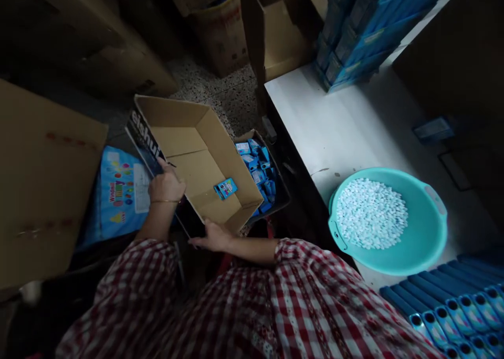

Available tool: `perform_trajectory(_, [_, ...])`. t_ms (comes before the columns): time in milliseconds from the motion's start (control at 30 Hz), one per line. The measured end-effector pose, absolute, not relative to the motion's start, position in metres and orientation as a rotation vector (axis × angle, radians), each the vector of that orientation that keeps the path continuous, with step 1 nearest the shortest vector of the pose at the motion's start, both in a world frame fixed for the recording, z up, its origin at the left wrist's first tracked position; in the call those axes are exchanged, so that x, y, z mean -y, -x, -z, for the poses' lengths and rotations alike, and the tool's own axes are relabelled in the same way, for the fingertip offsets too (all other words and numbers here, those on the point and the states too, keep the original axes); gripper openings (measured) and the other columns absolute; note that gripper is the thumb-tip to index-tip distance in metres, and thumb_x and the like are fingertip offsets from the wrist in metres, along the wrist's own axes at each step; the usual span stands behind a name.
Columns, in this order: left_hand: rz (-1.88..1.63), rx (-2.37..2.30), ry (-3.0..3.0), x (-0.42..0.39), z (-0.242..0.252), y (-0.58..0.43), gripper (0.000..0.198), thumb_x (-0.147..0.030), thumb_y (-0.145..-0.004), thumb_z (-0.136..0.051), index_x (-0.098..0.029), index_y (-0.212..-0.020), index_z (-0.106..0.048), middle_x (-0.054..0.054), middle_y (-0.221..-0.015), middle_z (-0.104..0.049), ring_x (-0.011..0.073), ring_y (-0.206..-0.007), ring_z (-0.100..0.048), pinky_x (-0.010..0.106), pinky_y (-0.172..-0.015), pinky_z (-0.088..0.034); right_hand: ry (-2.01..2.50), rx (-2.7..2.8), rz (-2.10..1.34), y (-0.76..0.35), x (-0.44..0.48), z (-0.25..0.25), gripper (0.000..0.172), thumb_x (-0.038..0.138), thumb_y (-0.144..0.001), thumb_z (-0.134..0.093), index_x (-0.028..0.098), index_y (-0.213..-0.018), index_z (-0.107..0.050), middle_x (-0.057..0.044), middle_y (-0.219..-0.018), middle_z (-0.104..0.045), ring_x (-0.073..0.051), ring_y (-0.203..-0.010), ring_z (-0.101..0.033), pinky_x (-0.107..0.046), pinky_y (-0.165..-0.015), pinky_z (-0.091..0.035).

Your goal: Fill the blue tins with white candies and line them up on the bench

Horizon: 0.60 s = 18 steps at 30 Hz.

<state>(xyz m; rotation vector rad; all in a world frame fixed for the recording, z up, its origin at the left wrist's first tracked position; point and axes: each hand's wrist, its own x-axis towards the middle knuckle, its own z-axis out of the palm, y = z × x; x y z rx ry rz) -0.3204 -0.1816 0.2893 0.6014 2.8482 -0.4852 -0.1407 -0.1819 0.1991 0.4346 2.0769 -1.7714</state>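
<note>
A shallow cardboard box (185, 138) with a dark printed side is tilted between my hands. My left hand (166, 183) grips its printed left edge, fingers over the rim. Lower down, my right hand (214, 236) holds the near corner of the same box. One small blue packet (226, 188) lies inside on the box floor. Just right of the cardboard box, partly covered by it, a dark bin (284, 193) holds many small blue packets (258, 165).
A turquoise basin (427, 228) of small white pieces stands on the white table (299, 123) to the right. Stacked blue boxes (354, 39) sit at its far end, rows of blue cartons (452, 301) nearer. Left are a blue bag (118, 191) and a large carton (39, 186).
</note>
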Motion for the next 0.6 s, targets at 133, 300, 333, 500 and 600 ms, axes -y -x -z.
perform_trajectory(133, [0.587, -2.799, -0.666, 0.152, -0.301, 0.302, 0.081, -0.032, -0.081, -0.044, 0.002, -0.143, -0.006, 0.028, -0.102, -0.062, 0.0390, -0.095, -0.061, 0.045, -0.075, -0.047, -0.497, -1.737, 2.150, 0.164, 0.183, -0.193, 0.033, 0.020, -0.069, -0.063, 0.017, -0.102, -0.063, -0.001, -0.092, -0.067, -0.016, -0.083, -0.061, -0.026, -0.074, -0.046])
perform_trajectory(300, [0.354, -2.717, -0.876, 0.121, -0.304, 0.266, 0.078, -0.040, -0.080, -0.049, -0.006, -0.143, -0.019, 0.017, -0.098, -0.065, 0.0332, -0.097, -0.061, 0.043, -0.086, -0.045, -0.600, -0.974, 2.610, 0.117, 0.140, -0.170, 0.034, 0.020, -0.047, -0.076, 0.015, -0.078, -0.063, 0.006, -0.067, -0.062, -0.010, -0.060, -0.055, -0.025, -0.065, -0.045])
perform_trajectory(333, [0.216, -2.715, -0.928, 0.119, -0.303, 0.261, 0.076, -0.040, -0.079, -0.050, -0.009, -0.143, -0.022, 0.014, -0.099, -0.066, 0.0308, -0.100, -0.060, 0.042, -0.090, -0.043, -0.599, -0.871, 2.649, 0.108, 0.130, -0.168, 0.037, 0.020, -0.042, -0.078, 0.014, -0.075, -0.063, 0.006, -0.064, -0.062, -0.010, -0.059, -0.055, -0.026, -0.064, -0.046])
perform_trajectory(500, [-0.438, -2.959, -1.044, 0.147, -0.304, 0.259, 0.076, -0.041, -0.077, -0.058, -0.010, -0.140, -0.029, 0.014, -0.140, -0.040, 0.0294, -0.132, -0.031, 0.044, -0.112, -0.020, -0.477, -0.679, 2.727, 0.095, 0.099, -0.166, 0.039, 0.018, -0.034, -0.080, 0.013, -0.069, -0.063, 0.004, -0.061, -0.062, -0.013, -0.061, -0.059, -0.030, -0.067, -0.047])
perform_trajectory(600, [-0.583, -3.053, -0.839, 0.182, -0.294, 0.264, 0.090, -0.043, -0.076, -0.062, -0.002, -0.142, -0.014, 0.019, -0.151, -0.014, 0.0313, -0.140, -0.010, 0.048, -0.114, -0.009, -0.468, -0.760, 2.685, 0.096, 0.088, -0.160, 0.039, 0.017, -0.032, -0.080, 0.013, -0.067, -0.062, 0.005, -0.059, -0.062, -0.011, -0.057, -0.057, -0.027, -0.062, -0.046])
